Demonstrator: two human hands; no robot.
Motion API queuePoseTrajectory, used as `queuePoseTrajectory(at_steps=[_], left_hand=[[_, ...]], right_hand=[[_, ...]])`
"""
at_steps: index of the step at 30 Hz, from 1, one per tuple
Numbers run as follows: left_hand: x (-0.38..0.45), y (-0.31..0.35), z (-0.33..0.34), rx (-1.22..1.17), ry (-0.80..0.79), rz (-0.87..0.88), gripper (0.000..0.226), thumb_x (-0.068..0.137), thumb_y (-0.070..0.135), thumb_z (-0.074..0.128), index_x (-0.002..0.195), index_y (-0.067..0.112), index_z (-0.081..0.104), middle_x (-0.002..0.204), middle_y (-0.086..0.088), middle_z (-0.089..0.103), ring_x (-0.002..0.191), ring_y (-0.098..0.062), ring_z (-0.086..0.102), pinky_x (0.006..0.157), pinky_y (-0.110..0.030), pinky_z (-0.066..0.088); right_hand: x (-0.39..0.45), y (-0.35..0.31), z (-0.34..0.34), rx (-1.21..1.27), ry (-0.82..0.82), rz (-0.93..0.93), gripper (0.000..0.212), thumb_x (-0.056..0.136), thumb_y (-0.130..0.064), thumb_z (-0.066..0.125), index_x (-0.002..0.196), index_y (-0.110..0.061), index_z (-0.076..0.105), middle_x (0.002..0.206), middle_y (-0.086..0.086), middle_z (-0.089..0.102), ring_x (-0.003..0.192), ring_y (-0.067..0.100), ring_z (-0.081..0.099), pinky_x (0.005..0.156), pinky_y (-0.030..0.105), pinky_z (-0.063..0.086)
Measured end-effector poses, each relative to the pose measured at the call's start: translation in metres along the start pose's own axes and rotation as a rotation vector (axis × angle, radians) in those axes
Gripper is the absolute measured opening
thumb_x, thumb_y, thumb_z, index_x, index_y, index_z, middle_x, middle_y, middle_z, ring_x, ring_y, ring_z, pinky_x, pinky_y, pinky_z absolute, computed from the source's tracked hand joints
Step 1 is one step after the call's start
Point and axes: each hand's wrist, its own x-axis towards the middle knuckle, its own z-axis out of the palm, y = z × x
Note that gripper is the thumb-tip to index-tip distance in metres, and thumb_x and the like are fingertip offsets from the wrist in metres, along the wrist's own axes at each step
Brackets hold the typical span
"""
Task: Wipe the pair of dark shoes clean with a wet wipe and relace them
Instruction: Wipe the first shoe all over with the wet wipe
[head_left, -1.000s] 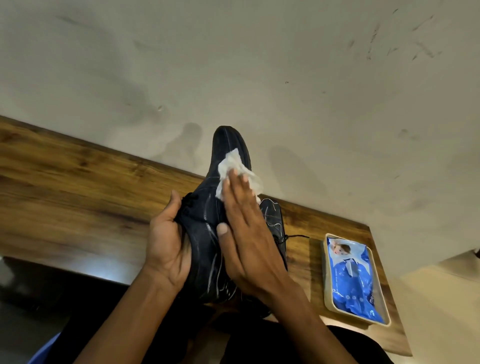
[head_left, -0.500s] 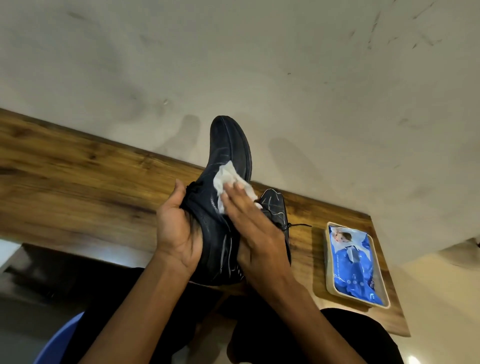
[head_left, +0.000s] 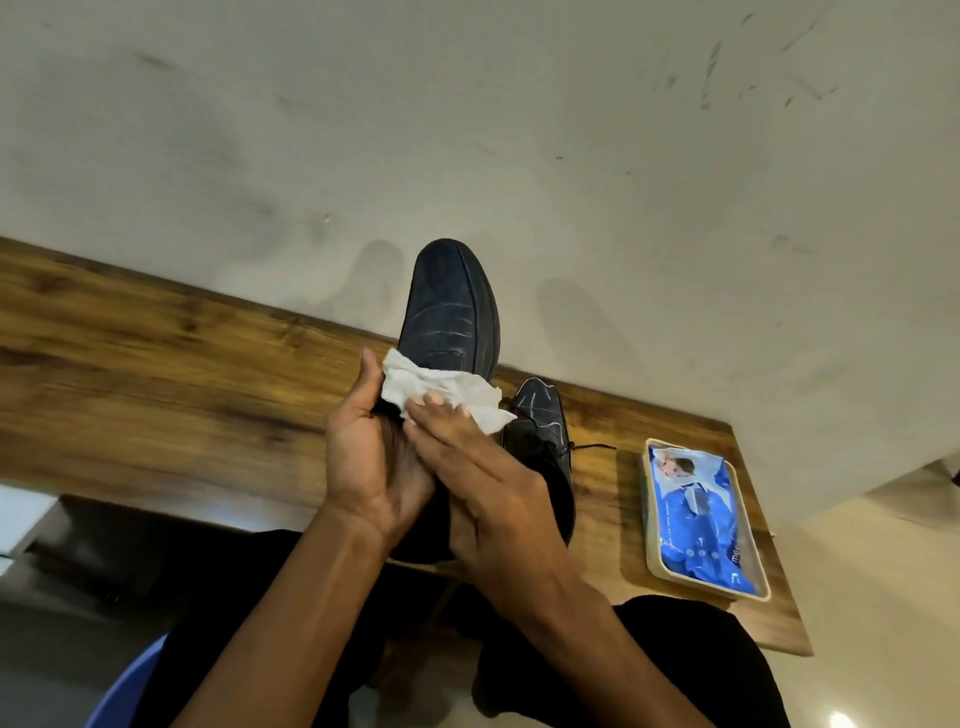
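A person seated at a wooden desk (head_left: 156, 364) holds a dark shoe (head_left: 449, 306) up at the centre of the frame, its toe pointing toward the pale, scuffed wall (head_left: 519, 130) that fills the upper half. The left hand (head_left: 371, 462) wraps around the shoe from the left side, thumb raised along its edge and touching the crumpled white wet wipe (head_left: 441, 397). The right hand (head_left: 483, 488) lies across the shoe's upper with fingers stretched nearly flat, fingertips pressing the wipe against the leather just below the creased toe area. The two hands meet over the shoe, the right overlapping the left at the fingers.

The second dark shoe (head_left: 540, 436) rests on the desk just right of the hands, partly hidden behind the right hand, with pale scuff lines on its toe and a thin black lace (head_left: 592, 447) trailing out to the right. Further right, near the desk's corner, a blue pack of wet wipes (head_left: 696, 519) sits inside a shallow cream tray (head_left: 652, 545). Both forearms rise from the lower edge of the frame over dark trousers (head_left: 701, 660), and the rim of a blue seat (head_left: 124, 691) shows at the lower left.
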Motion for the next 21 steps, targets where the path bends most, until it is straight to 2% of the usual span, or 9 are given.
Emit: queuePoseTrajectory(at_steps=[1,4,6,10,12,14,17,18,21], left_hand=[[0.0,0.0,0.0,-0.006,-0.002,0.006,0.062,0.094,0.055,0.048,0.096,0.0,0.077,0.099,-0.016,0.07,0.089,-0.023,0.072,0.095,-0.037,0.053],[-0.002,-0.001,0.002,0.011,-0.072,0.009,0.065,0.098,0.053,0.041,0.132,0.002,0.06,0.133,-0.024,0.061,0.124,-0.033,0.061,0.113,-0.046,0.041],[-0.003,-0.004,0.004,0.015,-0.114,0.002,0.064,0.101,0.051,0.037,0.142,0.003,0.05,0.142,-0.022,0.055,0.132,-0.034,0.054,0.114,-0.045,0.037],[0.001,-0.009,0.002,0.006,-0.093,-0.003,0.061,0.101,0.049,0.037,0.141,0.004,0.051,0.14,-0.02,0.057,0.131,-0.032,0.055,0.116,-0.043,0.037],[0.004,-0.007,0.0,0.015,-0.032,-0.002,0.062,0.101,0.051,0.037,0.136,0.004,0.056,0.136,-0.02,0.061,0.128,-0.031,0.058,0.109,-0.046,0.042],[0.007,-0.003,-0.002,0.025,0.019,0.003,0.061,0.1,0.053,0.038,0.127,0.004,0.062,0.123,-0.018,0.068,0.116,-0.029,0.067,0.098,-0.051,0.048],[0.012,0.001,-0.005,0.048,0.066,0.015,0.058,0.099,0.055,0.04,0.114,0.006,0.067,0.105,-0.012,0.071,0.092,-0.022,0.072,0.089,-0.042,0.055],[0.013,0.001,-0.005,0.049,0.063,0.019,0.058,0.099,0.055,0.04,0.117,0.006,0.066,0.108,-0.012,0.071,0.095,-0.022,0.071,0.091,-0.04,0.055],[0.012,-0.003,-0.003,0.024,-0.012,0.006,0.06,0.097,0.049,0.045,0.133,0.003,0.06,0.133,-0.018,0.063,0.125,-0.029,0.061,0.107,-0.046,0.045]], right_hand=[[0.002,0.002,-0.001,-0.006,-0.005,-0.014,0.054,0.087,0.018,0.056,0.139,0.002,0.058,0.149,0.014,0.055,0.145,0.02,0.044,0.12,0.04,0.037],[0.02,0.016,-0.01,-0.006,0.022,0.061,0.055,0.09,0.016,0.055,0.143,0.0,0.055,0.152,0.012,0.051,0.147,0.019,0.041,0.12,0.038,0.036],[0.033,0.026,-0.015,0.006,0.068,0.144,0.056,0.092,0.014,0.05,0.146,-0.001,0.052,0.155,0.01,0.048,0.149,0.016,0.038,0.121,0.037,0.034],[0.028,0.022,-0.009,0.052,0.106,0.192,0.056,0.093,0.014,0.047,0.147,-0.001,0.051,0.156,0.008,0.047,0.15,0.013,0.035,0.122,0.034,0.033],[0.013,0.013,-0.002,0.085,0.115,0.195,0.055,0.092,0.015,0.048,0.145,0.0,0.053,0.155,0.008,0.048,0.149,0.012,0.038,0.122,0.033,0.034],[-0.004,0.002,0.005,0.105,0.087,0.184,0.055,0.092,0.015,0.051,0.144,0.0,0.053,0.154,0.008,0.048,0.149,0.012,0.038,0.121,0.033,0.035],[-0.018,-0.01,0.009,0.138,0.02,0.171,0.053,0.096,0.008,0.054,0.148,-0.003,0.05,0.158,0.004,0.044,0.151,0.013,0.035,0.12,0.038,0.036],[-0.016,-0.011,0.007,0.163,0.003,0.18,0.052,0.099,0.005,0.054,0.149,-0.004,0.048,0.159,0.003,0.043,0.151,0.012,0.033,0.121,0.038,0.035],[0.003,-0.001,-0.001,0.206,-0.034,0.242,0.051,0.105,-0.008,0.049,0.155,-0.008,0.038,0.165,0.002,0.032,0.155,0.01,0.023,0.125,0.037,0.028]])
